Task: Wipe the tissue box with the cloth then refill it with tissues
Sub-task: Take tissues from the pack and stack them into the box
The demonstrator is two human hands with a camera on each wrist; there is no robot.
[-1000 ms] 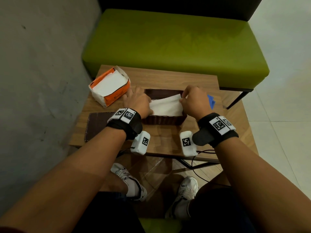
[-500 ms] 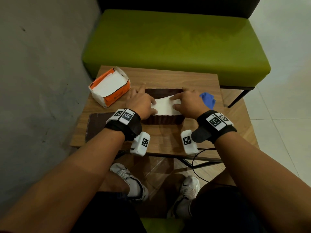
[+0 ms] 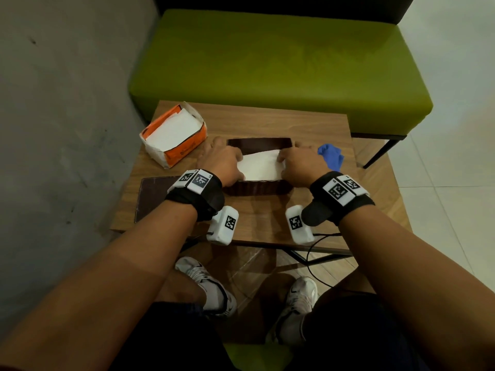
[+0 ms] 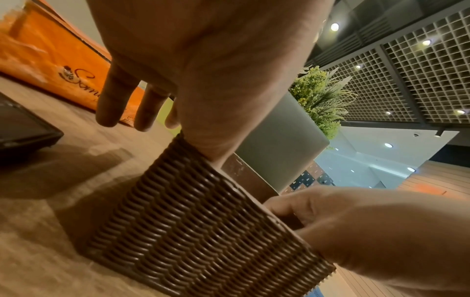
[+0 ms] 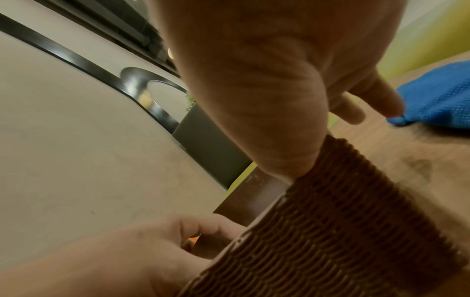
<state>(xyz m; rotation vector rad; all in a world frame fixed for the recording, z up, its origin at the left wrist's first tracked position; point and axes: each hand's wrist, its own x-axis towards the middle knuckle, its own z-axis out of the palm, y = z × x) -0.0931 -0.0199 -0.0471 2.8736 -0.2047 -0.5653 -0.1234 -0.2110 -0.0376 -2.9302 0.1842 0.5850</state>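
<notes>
The brown woven tissue box (image 3: 257, 189) stands open in the middle of the wooden table (image 3: 267, 226). A white stack of tissues (image 3: 259, 167) lies in it, slightly tilted. My left hand (image 3: 230, 163) is at the box's left end, thumb and forefinger on that end of the stack, with the other fingers (image 4: 109, 104) hanging straight outside the box (image 4: 203, 231). My right hand (image 3: 290, 162) holds the right end the same way. The blue cloth (image 3: 332, 156) lies just right of the box, also in the right wrist view (image 5: 437, 96).
An opened orange pack (image 3: 184, 149) with white tissues sits at the table's back left. The flat dark lid (image 3: 152, 195) lies at the front left. A green bench (image 3: 267, 62) stands behind the table, and a grey wall runs along the left.
Both hands have pushed the tissue stack lower into the box and moved closer together over its ends. The blue cloth shows more now that the right hand has shifted left.
</notes>
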